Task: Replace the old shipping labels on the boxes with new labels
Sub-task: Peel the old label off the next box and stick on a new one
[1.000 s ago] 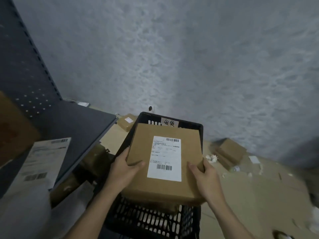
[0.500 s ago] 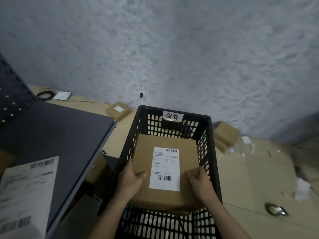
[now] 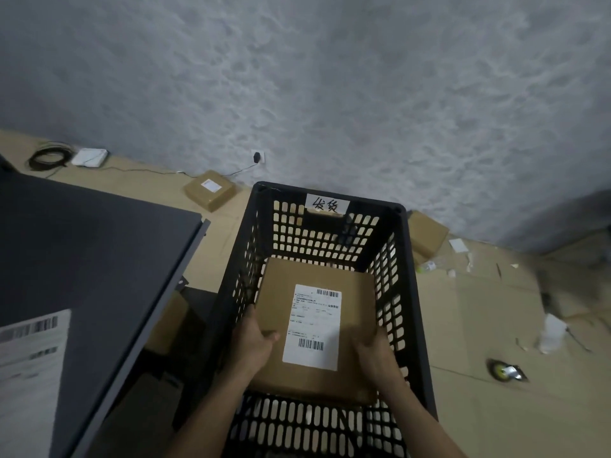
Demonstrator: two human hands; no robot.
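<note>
Cardboard box (image 3: pixel 358 309) hangs low inside black crate (image 3: pixel 330 239), shipping label (image 3: pixel 314 327) upward, long axis pointing away; left hand (image 3: pixel 254 342) and right hand (image 3: pixel 373 355) clasp its near side edges, equally close.

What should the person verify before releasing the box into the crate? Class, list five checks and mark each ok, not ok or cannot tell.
1. The box lies within the walls of the crate: ok.
2. The label faces up, not covered by either hand: ok.
3. The left hand and right hand each grip one side of the box: ok.
4. The box's underside rests on the crate floor: cannot tell.
5. This label is the new one, not the old one: cannot tell.
</note>
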